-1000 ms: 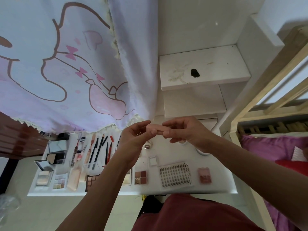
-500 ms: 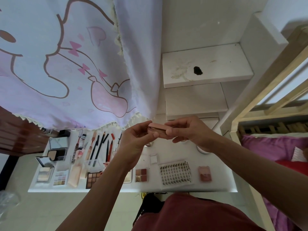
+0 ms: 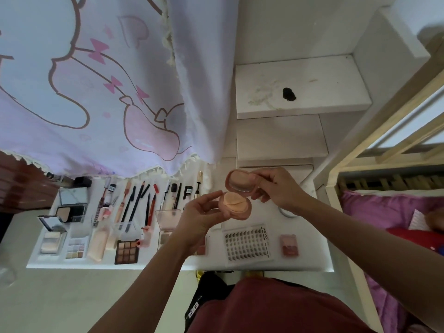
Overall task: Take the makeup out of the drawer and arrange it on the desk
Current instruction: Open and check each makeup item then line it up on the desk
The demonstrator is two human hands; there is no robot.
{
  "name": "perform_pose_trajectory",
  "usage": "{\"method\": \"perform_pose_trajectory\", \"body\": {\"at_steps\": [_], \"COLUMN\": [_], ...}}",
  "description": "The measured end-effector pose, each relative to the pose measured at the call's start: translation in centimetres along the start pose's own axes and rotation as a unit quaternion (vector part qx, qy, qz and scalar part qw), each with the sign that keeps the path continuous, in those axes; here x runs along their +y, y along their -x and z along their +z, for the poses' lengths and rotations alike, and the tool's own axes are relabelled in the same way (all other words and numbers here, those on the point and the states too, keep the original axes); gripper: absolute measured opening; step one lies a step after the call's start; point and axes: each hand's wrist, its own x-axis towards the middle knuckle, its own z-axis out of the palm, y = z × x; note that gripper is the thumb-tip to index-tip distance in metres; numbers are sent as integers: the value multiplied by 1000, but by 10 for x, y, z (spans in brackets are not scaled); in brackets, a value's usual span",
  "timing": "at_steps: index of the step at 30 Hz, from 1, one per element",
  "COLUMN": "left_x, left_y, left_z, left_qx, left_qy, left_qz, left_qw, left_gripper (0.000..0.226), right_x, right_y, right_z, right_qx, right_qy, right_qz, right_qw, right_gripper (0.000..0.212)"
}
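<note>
Up above the white desk (image 3: 310, 246), we held a round pink compact (image 3: 240, 192) hinged open. Our left hand (image 3: 199, 219) curled its fingers round the base, where a peach puff (image 3: 234, 205) sat, while our right hand (image 3: 276, 188) pinched the raised lid (image 3: 240, 181). Below on the desk lay a lash tray (image 3: 247, 243) filled with rows of lashes and a brown eyeshadow palette (image 3: 126, 251) showing its pans.
</note>
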Motion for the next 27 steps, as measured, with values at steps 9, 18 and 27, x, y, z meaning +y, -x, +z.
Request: {"method": "perform_pose_trajectory", "body": {"at_steps": [9, 18, 27], "left_x": [-73, -106, -105], "left_y": [-20, -62, -92], "left_z": [12, 13, 20], "left_qx": [52, 119, 109], "left_qy": [-11, -24, -120], "left_qz": [-86, -162, -187], "left_qw": [995, 979, 969], "left_gripper": [66, 51, 40], "right_x": [60, 94, 104], "right_y": [-22, -59, -80], "right_z": [5, 26, 39], "right_qx": [-3, -14, 7], "right_qy": [84, 187, 273], "right_qz": [60, 49, 13], "right_qw": [995, 981, 962], "right_gripper": [22, 30, 32]}}
